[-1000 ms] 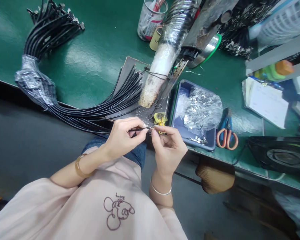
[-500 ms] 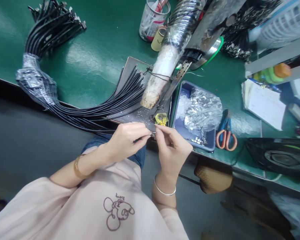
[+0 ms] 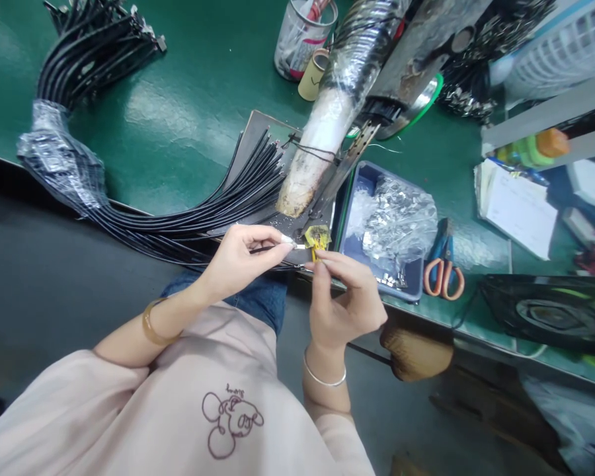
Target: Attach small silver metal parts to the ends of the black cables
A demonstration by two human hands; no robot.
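My left hand (image 3: 240, 254) pinches the end of a thin black cable (image 3: 265, 249), whose small metal tip points right toward a yellow fixture (image 3: 317, 237) on the dark work plate (image 3: 258, 132). My right hand (image 3: 344, 297) sits just below that fixture, fingers curled in a pinch, and what it holds is too small to make out. A fan of black cables (image 3: 218, 205) runs from the plate left to a plastic-wrapped bundle (image 3: 59, 165).
A blue tray (image 3: 364, 178) with a bag of small metal clips (image 3: 401, 221) stands right of the plate. Orange-handled scissors (image 3: 441, 274) lie beyond it. A wrapped machine arm (image 3: 337, 99), a clear cup (image 3: 302, 36) and papers (image 3: 515, 205) stand further back.
My left hand has lifted the cable tip up and right to the yellow fixture. My right hand has let go of the tip and dropped slightly below it.
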